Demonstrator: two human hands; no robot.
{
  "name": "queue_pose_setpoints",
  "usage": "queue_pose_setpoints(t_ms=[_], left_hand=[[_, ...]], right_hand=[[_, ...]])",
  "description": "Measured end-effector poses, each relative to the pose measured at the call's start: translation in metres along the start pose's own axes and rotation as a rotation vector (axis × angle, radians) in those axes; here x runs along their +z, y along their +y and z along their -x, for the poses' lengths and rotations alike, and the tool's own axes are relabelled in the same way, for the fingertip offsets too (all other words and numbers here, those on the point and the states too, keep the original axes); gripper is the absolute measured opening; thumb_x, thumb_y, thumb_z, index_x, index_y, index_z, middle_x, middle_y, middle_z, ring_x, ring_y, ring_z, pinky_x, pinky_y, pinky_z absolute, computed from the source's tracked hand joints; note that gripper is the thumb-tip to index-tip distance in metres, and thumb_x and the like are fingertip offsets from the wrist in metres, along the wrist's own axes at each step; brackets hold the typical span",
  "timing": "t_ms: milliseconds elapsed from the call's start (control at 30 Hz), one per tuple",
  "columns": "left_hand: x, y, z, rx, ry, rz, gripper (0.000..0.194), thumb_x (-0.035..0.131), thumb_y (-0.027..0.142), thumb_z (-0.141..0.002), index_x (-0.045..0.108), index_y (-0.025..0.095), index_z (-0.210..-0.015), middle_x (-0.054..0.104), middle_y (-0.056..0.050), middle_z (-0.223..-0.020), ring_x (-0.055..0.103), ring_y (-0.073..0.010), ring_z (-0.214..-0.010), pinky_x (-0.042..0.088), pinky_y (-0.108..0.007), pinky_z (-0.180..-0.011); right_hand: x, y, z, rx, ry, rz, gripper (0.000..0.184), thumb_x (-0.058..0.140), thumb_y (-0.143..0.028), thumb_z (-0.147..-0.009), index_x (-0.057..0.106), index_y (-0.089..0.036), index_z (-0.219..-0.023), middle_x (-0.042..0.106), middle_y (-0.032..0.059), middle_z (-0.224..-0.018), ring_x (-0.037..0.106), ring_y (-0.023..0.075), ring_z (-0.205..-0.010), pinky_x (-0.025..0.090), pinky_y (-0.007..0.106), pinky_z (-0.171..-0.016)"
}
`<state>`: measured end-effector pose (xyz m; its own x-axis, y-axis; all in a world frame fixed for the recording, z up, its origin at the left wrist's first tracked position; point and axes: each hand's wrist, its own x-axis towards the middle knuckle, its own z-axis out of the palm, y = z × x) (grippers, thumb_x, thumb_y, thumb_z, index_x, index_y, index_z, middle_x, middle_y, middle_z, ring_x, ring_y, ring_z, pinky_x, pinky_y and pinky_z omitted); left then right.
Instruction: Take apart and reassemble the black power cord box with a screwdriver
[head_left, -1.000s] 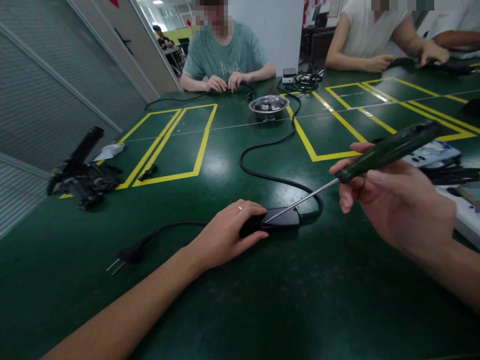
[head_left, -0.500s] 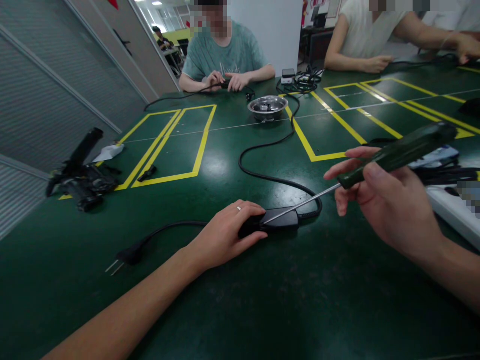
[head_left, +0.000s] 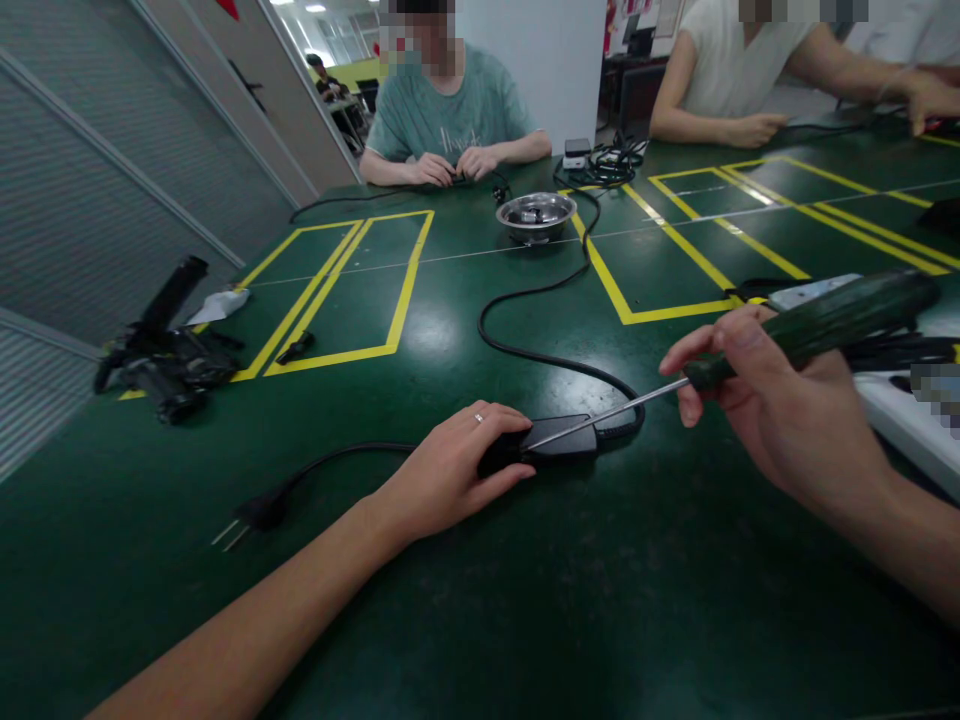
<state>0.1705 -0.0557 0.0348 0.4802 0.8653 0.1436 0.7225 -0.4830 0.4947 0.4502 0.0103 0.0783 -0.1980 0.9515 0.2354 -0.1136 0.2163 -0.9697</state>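
On the green table lies a black power adapter (head_left: 562, 436), with a cord at each end. My left hand (head_left: 457, 460) is closed around its left end, thumb and fingers on either side. In my right hand (head_left: 787, 420) is a screwdriver (head_left: 840, 322) with a dark green handle, held slantwise. Its thin metal shaft reaches down to the adapter, and the tip meets the casing close to my left fingertips. Exactly what the tip touches is too small to tell. To the left, the cord ends in a two-pin plug (head_left: 262, 510).
A metal bowl (head_left: 536, 215) with small parts stands ahead, beside the winding black cord (head_left: 517, 350). Black parts (head_left: 172, 360) are heaped at the left. A white device (head_left: 915, 425) lies at the right edge. Two people sit across the table, handling cords. Yellow tape (head_left: 405, 290) marks the tabletop.
My right hand and the screwdriver handle have lowered slightly and shifted right, so the shaft lies flatter. My left hand and the adapter have stayed in place.
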Motion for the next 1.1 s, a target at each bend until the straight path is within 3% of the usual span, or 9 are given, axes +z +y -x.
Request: queue_pose_setpoints(t_ms=[67, 167, 333, 500, 767, 933, 1100], left_hand=[[0.000, 0.000, 0.000, 0.001, 0.001, 0.000, 0.037, 0.059, 0.036, -0.092, 0.047, 0.022, -0.125, 0.057, -0.008, -0.123, 0.054, -0.0212, -0.112, 0.048, -0.042, -0.096], [0.000, 0.000, 0.000, -0.005, -0.004, 0.003, 0.037, 0.059, 0.036, -0.092, 0.047, 0.022, -0.125, 0.057, -0.008, -0.123, 0.055, -0.0214, -0.112, 0.048, -0.043, -0.096], [0.000, 0.001, 0.000, -0.011, -0.002, 0.010, 0.038, 0.059, 0.035, -0.092, 0.047, 0.023, -0.126, 0.057, -0.008, -0.123, 0.055, -0.0219, -0.111, 0.049, -0.043, -0.094], [0.000, 0.001, -0.001, -0.012, 0.003, 0.012, 0.038, 0.059, 0.036, -0.092, 0.048, 0.023, -0.125, 0.057, -0.009, -0.123, 0.056, -0.0237, -0.110, 0.050, -0.045, -0.093], [-0.001, 0.001, -0.002, -0.015, -0.014, -0.011, 0.037, 0.058, 0.036, -0.092, 0.047, 0.022, -0.125, 0.057, -0.009, -0.121, 0.055, -0.0231, -0.109, 0.049, -0.043, -0.092], [-0.001, 0.000, -0.001, -0.005, -0.001, -0.023, 0.036, 0.056, 0.036, -0.093, 0.047, 0.022, -0.125, 0.057, -0.010, -0.122, 0.056, -0.0239, -0.109, 0.049, -0.045, -0.092], [0.002, 0.009, -0.002, 0.046, -0.023, -0.081, 0.073, 0.062, 0.049, -0.086, 0.027, 0.023, -0.145, 0.049, -0.013, -0.137, 0.050, -0.0287, -0.120, 0.043, -0.050, -0.101]], right_hand=[[0.002, -0.003, 0.002, 0.001, -0.035, -0.096, 0.009, 0.061, -0.036, -0.088, 0.063, -0.027, -0.089, 0.069, 0.0037, -0.095, 0.061, 0.0159, -0.060, 0.048, 0.032, -0.050], [0.002, -0.007, 0.004, 0.008, -0.090, -0.156, 0.015, 0.056, -0.031, -0.089, 0.064, -0.027, -0.102, 0.071, 0.0058, -0.101, 0.062, 0.0169, -0.061, 0.049, 0.034, -0.052], [0.001, -0.001, 0.001, 0.023, 0.003, -0.014, 0.021, 0.054, -0.036, -0.092, 0.068, -0.021, -0.087, 0.073, 0.0072, -0.089, 0.059, 0.0132, -0.055, 0.045, 0.028, -0.049], [0.001, 0.013, -0.009, 0.203, 0.096, -0.044, 0.026, 0.063, -0.045, -0.085, 0.064, -0.019, -0.084, 0.072, 0.0077, -0.088, 0.054, 0.0098, -0.048, 0.046, 0.025, -0.044], [0.000, 0.029, -0.012, 0.417, 0.065, -0.121, 0.033, 0.064, -0.048, -0.082, 0.062, -0.015, -0.084, 0.073, 0.0097, -0.086, 0.050, 0.0076, -0.042, 0.042, 0.023, -0.038], [-0.009, 0.029, -0.019, 0.417, 0.100, -0.114, 0.037, 0.061, -0.054, -0.082, 0.061, -0.018, -0.091, 0.069, 0.0045, -0.072, 0.051, 0.0094, -0.043, 0.042, 0.024, -0.039], [-0.021, 0.030, -0.027, 0.308, 0.077, 0.127, 0.040, 0.061, -0.058, -0.081, 0.065, -0.019, -0.087, 0.054, -0.0023, -0.054, 0.043, 0.0094, -0.039, 0.030, 0.023, -0.035]])
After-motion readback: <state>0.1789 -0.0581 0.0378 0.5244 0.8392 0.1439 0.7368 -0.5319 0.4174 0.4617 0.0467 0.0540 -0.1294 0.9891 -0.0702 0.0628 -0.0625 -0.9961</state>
